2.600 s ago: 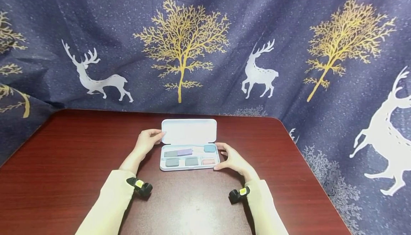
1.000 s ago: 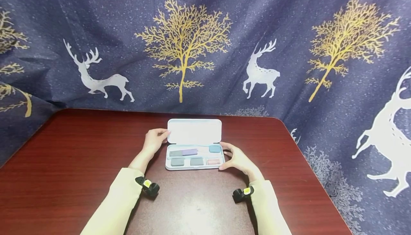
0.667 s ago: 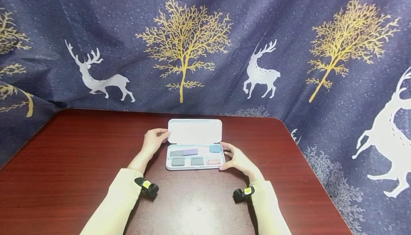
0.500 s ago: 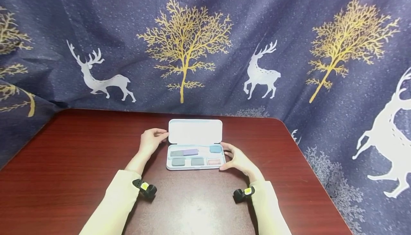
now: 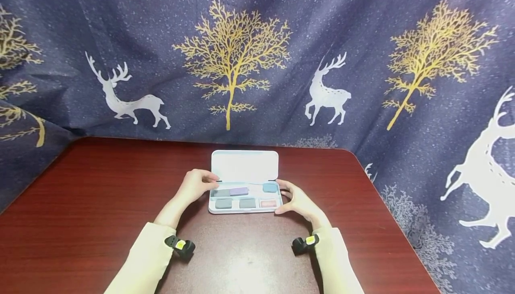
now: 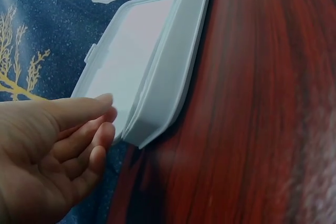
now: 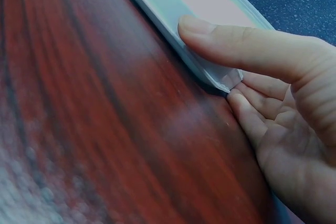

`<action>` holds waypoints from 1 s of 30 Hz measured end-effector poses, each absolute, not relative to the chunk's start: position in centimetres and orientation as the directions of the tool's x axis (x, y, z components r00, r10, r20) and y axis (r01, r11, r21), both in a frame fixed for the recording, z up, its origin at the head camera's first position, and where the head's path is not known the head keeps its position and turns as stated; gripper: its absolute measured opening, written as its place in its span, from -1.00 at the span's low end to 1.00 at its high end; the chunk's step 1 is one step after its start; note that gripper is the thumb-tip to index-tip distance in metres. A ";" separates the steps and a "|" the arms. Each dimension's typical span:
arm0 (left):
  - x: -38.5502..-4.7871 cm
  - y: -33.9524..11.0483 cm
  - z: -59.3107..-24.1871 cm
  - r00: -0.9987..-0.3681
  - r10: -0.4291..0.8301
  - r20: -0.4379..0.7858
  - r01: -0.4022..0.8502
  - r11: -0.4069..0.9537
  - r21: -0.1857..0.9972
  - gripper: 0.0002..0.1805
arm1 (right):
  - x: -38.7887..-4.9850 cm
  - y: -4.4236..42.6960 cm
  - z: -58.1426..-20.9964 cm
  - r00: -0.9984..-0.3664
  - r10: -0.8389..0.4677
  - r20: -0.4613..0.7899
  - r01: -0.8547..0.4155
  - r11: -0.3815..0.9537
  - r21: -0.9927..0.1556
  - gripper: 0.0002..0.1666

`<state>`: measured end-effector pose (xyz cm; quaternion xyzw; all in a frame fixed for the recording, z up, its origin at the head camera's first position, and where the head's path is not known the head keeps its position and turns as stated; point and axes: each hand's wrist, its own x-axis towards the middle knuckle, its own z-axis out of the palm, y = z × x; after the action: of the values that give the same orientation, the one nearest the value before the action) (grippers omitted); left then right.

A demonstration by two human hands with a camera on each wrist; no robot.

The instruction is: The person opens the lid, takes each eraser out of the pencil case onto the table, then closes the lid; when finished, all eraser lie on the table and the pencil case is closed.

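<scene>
Head view bright, with white glare on the bench at lower centre and the case lid washed out; both wrist views dimmer, bluish, soft in places.

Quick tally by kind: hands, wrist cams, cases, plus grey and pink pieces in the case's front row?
Hands: 2
Wrist cameras: 2
White case: 1
Grey pieces, front row: 2
Pink piece, front row: 1
Total: 8
</scene>
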<state>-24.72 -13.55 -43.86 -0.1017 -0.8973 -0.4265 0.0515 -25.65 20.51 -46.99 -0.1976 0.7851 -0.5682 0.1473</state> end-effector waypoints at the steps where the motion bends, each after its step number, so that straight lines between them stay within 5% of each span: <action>1: -24.7 -13.4 -43.8 -0.973 0.153 0.173 0.231 0.608 0.759 -0.79 | -25.7 20.5 -47.0 -0.878 -0.478 -0.004 -0.146 0.277 -0.950 0.09; 30: -24.3 -12.3 -44.8 -0.891 0.410 0.192 0.431 0.635 0.642 -0.72 | -25.4 20.6 -46.8 -0.878 -0.479 0.010 -0.162 0.278 -0.947 0.08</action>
<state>-24.35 -12.30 -44.84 -0.2326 -0.9040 -0.3586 0.0141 -25.35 20.58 -46.82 -0.2037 0.7871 -0.5652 0.1399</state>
